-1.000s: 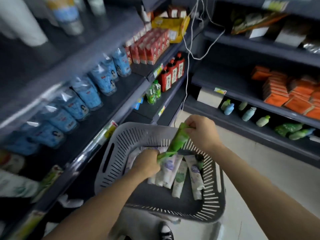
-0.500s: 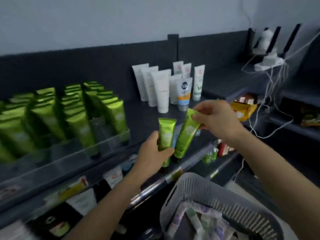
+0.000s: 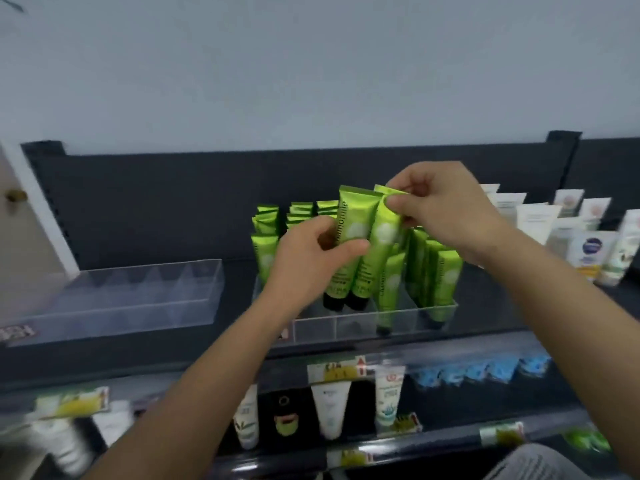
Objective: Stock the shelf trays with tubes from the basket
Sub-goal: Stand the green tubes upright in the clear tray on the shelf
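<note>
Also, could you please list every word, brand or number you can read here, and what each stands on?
"Chamomile": lengthwise on a green plastic tube standing in the clear plastic tray.
"hamomile": on the held green tube gripped by the left hand, first letter covered.
Too blurred to read: white tube with blue round logo, shelf-edge price labels, the tubes' small print.

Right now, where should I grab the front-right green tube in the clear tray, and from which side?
Pinch the flat crimped top edge, coming straight down from above. The front-right green tube stands cap-down in the clear tray. The tray's front wall shields its base, and other green tubes crowd it behind and beside, so only the top looks free.
</note>
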